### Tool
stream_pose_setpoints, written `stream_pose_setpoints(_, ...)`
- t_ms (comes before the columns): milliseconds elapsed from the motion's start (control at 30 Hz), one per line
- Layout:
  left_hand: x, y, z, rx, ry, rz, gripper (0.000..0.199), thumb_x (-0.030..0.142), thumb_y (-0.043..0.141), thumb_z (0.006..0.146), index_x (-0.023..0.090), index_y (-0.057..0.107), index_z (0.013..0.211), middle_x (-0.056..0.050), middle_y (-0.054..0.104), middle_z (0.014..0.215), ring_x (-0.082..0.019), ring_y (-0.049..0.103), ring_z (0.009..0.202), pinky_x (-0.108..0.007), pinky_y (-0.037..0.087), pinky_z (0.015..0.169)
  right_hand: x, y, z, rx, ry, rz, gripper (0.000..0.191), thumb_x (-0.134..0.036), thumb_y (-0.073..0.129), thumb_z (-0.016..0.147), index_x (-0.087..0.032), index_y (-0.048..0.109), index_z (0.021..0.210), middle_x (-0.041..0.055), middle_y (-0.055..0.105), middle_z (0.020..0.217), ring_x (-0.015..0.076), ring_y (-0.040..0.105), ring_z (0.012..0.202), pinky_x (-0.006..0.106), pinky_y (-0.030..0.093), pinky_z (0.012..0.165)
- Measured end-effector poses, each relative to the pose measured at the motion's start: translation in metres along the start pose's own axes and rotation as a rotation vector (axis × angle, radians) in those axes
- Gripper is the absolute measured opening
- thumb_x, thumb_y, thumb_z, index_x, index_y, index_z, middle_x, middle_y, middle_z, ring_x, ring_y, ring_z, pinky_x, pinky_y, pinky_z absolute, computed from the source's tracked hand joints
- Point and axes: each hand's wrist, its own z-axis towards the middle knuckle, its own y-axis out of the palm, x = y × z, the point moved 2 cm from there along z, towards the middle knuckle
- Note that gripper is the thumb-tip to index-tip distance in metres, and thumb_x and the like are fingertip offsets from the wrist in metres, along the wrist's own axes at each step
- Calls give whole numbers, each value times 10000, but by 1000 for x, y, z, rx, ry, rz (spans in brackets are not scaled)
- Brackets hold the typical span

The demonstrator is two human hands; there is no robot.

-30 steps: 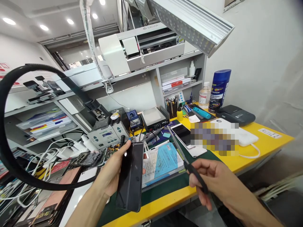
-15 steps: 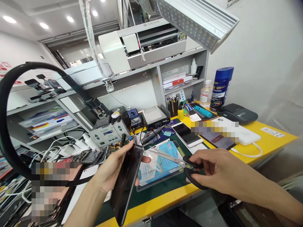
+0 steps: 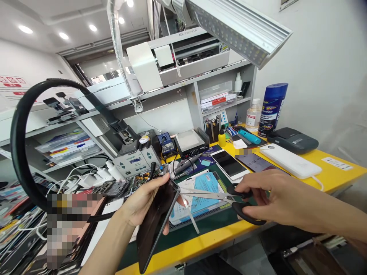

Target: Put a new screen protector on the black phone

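Observation:
My left hand (image 3: 145,198) is wrapped around a dark smartphone (image 3: 157,225), tilted with its black screen facing me. In my right hand (image 3: 269,191) are scissors (image 3: 210,194) with black handles, thumb and fingers in the loops. Their blades point left and are slightly apart, with the tips at the phone's upper right edge. A thin pale strip (image 3: 192,219) slants down from near the blade tips, beside the phone. Whether it is attached to the phone I cannot tell. Beneath the blades lies a blue and white packet (image 3: 205,191) on the green mat (image 3: 177,240).
A white phone (image 3: 229,164) and a white power bank (image 3: 292,162) lie at the right. Behind stand a blue spray can (image 3: 272,110) and a grey soldering station (image 3: 134,162). Phone parts and cables crowd the left. A lamp (image 3: 237,30) hangs above.
The pale strip now shows hanging below the scissor tips. My right hand and the scissors sit slightly further right in view, as does the phone. The whole view has shifted a little.

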Motion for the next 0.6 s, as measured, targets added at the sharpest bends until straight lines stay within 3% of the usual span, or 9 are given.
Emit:
stream_pose_setpoints(267, 22, 3, 7, -7, -49, 77, 419, 438, 482, 991, 87, 710, 1013, -162, 753, 801, -274, 724, 554, -326, 576, 387, 4, -8, 9, 40, -27, -53, 161, -353, 765, 788, -270, 776, 925, -25, 666, 667, 164, 580, 600, 251, 393, 555)
stream_pose_setpoints(433, 42, -2, 14, -3, -98, 247, 467, 460, 485, 983, 65, 719, 897, -208, 760, 899, -261, 723, 571, -298, 559, 383, 0, -11, 21, 44, -54, -105, 157, -348, 757, 795, -259, 789, 920, -12, 675, 679, 164, 572, 576, 260, 386, 560)
stream_pose_setpoints(600, 60, -12, 22, 13, -101, 353, 456, 492, 584, 943, 64, 733, 894, -207, 764, 937, -238, 723, 616, -337, 625, 531, 2, -14, 31, 55, -86, -164, 158, -365, 729, 839, -256, 779, 941, -9, 663, 670, 176, 581, 605, 261, 375, 578)
